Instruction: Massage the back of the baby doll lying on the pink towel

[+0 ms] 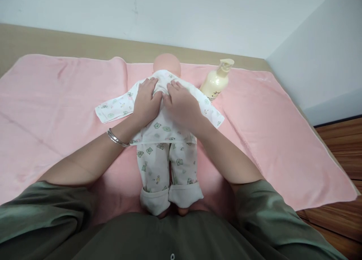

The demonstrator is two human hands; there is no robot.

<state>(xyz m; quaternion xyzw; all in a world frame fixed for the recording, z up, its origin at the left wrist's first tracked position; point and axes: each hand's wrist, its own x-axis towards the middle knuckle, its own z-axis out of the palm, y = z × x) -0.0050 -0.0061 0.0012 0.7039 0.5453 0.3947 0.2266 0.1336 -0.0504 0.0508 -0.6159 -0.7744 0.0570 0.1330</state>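
A baby doll lies on a pink blanket, its bald head pointing away from me. It wears a white patterned top with the sleeves spread out to both sides, and matching trousers with turned-up cuffs. My left hand rests flat and open on the left of the doll's upper back or chest; which side faces up I cannot tell. Beside it, my right hand lies open on the right half, fingers on the cloth. The two thumbs are close together near the middle.
The pink blanket covers most of the table. A cream pump bottle stands to the right of the doll's head. Behind is a pale wall, and wooden drawers or boards show at the right.
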